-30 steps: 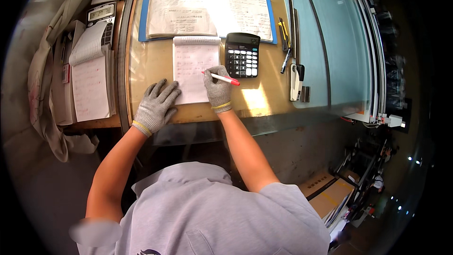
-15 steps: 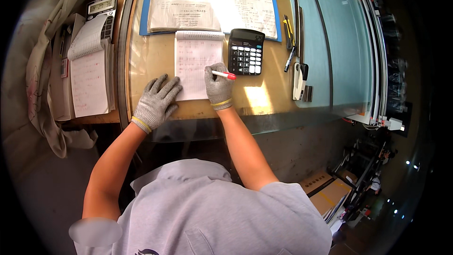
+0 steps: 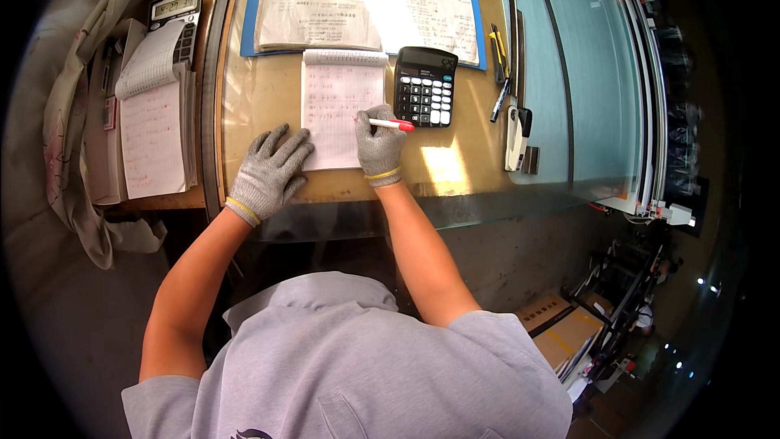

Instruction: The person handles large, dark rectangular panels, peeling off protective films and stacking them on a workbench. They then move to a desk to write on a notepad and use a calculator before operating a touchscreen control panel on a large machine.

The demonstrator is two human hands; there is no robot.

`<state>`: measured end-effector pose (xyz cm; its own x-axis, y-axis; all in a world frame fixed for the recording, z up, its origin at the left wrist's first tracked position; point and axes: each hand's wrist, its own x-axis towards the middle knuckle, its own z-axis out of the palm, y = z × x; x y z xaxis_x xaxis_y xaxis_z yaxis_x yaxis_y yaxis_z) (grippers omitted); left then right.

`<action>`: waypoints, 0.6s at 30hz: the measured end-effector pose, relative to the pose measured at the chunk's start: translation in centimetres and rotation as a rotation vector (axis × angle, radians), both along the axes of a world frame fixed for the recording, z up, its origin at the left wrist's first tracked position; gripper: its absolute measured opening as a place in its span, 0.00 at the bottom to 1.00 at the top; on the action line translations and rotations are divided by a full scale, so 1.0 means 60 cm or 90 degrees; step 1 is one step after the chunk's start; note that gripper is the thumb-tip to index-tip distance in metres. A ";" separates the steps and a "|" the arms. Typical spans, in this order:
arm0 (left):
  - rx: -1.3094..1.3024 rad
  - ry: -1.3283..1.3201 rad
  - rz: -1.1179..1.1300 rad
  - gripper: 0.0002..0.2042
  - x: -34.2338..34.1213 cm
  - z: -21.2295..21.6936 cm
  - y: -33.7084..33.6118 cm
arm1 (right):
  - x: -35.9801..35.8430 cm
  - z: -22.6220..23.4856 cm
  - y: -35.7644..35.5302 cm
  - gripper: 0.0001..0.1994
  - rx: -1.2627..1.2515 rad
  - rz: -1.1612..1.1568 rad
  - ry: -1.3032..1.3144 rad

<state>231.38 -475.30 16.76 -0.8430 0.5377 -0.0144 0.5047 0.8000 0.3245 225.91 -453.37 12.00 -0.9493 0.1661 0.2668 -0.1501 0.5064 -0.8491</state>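
My right hand (image 3: pixel 381 145), in a grey knitted glove with a yellow cuff edge, grips a white pen with a red cap end (image 3: pixel 392 124). It rests at the right side of a notepad (image 3: pixel 331 134) that bears rows of red handwriting. My left hand (image 3: pixel 270 169), gloved alike, lies flat with fingers spread on the tabletop and at the notepad's lower left edge. Just right of the notepad sits a black calculator (image 3: pixel 426 88) with white and black keys.
Beyond the notepad lies an open blue folder (image 3: pixel 480 24) of written sheets. A utility knife (image 3: pixel 497 47), a black pen (image 3: pixel 500 101) and a stapler (image 3: pixel 515 140) lie to the right. At left are another notepad (image 3: pixel 154 142) and a second calculator (image 3: pixel 174 6). Cardboard (image 3: pixel 561 337) stands lower right.
My right hand has shifted slightly right and up over the notepad, with the pen still in it. My left hand has stayed nearly in place.
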 end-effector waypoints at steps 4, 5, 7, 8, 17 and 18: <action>0.000 -0.001 0.000 0.27 0.000 0.002 0.001 | -0.001 0.003 -0.001 0.06 0.018 -0.011 -0.008; -0.001 -0.001 0.002 0.27 0.000 0.001 0.001 | 0.000 0.005 -0.001 0.06 0.045 -0.009 -0.014; -0.001 0.000 0.003 0.27 0.001 0.001 0.000 | 0.002 0.003 0.000 0.06 0.015 -0.011 -0.010; -0.001 0.001 0.002 0.27 0.001 0.001 0.000 | 0.003 0.002 0.000 0.06 0.000 -0.012 -0.007; 0.004 -0.008 0.006 0.27 0.001 0.000 0.001 | 0.004 -0.004 0.000 0.06 0.000 -0.038 -0.007; 0.005 -0.009 0.006 0.27 0.001 0.000 0.000 | 0.004 -0.004 0.001 0.06 0.003 -0.033 0.001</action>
<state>231.41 -475.28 16.77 -0.8476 0.5302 -0.0217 0.4928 0.8016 0.3384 226.16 -453.32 11.77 -0.9392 0.2139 0.2687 -0.1243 0.5175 -0.8466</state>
